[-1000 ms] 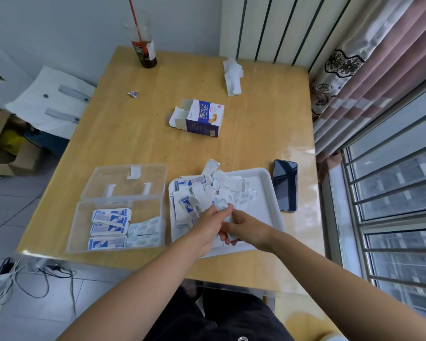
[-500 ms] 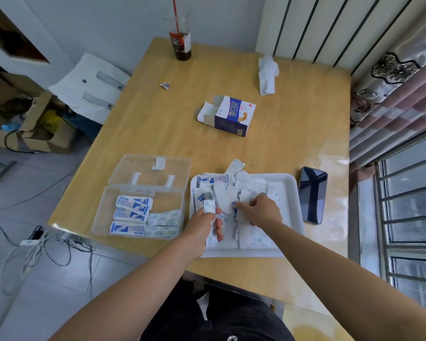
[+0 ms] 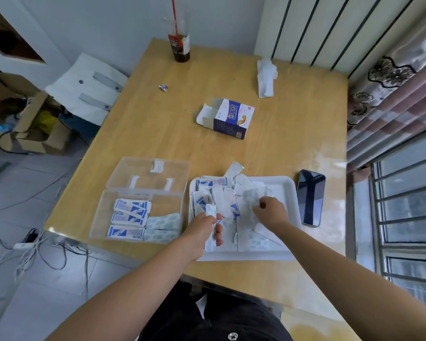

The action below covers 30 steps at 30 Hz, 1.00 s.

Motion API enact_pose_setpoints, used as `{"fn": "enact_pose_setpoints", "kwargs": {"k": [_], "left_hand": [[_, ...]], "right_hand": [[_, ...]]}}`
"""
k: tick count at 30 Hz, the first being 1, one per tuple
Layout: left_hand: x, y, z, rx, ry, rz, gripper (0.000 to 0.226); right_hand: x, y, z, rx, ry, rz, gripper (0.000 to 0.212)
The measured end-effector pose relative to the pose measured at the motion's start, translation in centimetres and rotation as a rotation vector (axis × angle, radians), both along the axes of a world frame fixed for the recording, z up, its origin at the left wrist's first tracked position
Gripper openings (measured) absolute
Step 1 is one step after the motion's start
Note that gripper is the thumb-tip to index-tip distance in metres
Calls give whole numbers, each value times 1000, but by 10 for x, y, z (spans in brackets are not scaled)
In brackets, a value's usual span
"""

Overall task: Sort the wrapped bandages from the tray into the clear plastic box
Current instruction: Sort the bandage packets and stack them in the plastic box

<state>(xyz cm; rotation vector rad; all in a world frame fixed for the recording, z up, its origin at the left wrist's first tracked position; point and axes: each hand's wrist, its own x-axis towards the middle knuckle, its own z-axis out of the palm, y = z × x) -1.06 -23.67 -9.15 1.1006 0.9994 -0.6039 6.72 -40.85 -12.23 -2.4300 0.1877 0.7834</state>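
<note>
I see the left hand (image 3: pixel 201 233) pinching one wrapped bandage (image 3: pixel 210 212) over the tray (image 3: pixel 290 193), right hand (image 3: pixel 272 213) gripping a second bandage (image 3: pixel 251 196) in the pile, clear plastic box (image 3: pixel 100 219) just beside, part filled

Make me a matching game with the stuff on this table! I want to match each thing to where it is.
Things:
1. phone
2. cup with the red straw
3. clear plastic box
4. blue and white carton

Places:
A. at the far edge of the table
B. just left of the tray
C. just right of the tray
D. in the middle of the table, lying down with its flap open

Pairs: 1-C, 2-A, 3-B, 4-D
</note>
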Motion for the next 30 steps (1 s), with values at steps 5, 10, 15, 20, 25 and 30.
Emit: {"fn": "enact_pose_setpoints", "kwargs": {"k": [5, 10, 15, 20, 25, 30], "left_hand": [[4, -6, 3, -21, -9, 40, 23], [7, -13, 1, -50, -16, 41, 28], [10, -19, 4, -310, -32, 228, 59], [4, -22, 2, -60, -56, 151, 19], [2, -13, -1, -5, -33, 128, 19], [-3, -9, 0, -19, -30, 129, 18]], "right_hand": [[-8, -3, 17, 543, 200, -155, 21], [-27, 10, 32, 717, 446, -98, 14], [-40, 27, 34, 686, 367, -193, 18], [-37, 23, 35, 591, 305, -116, 23], [-20, 7, 8, 48, 14, -121, 35], [-19, 17, -4, -184, -51, 92, 52]]}}
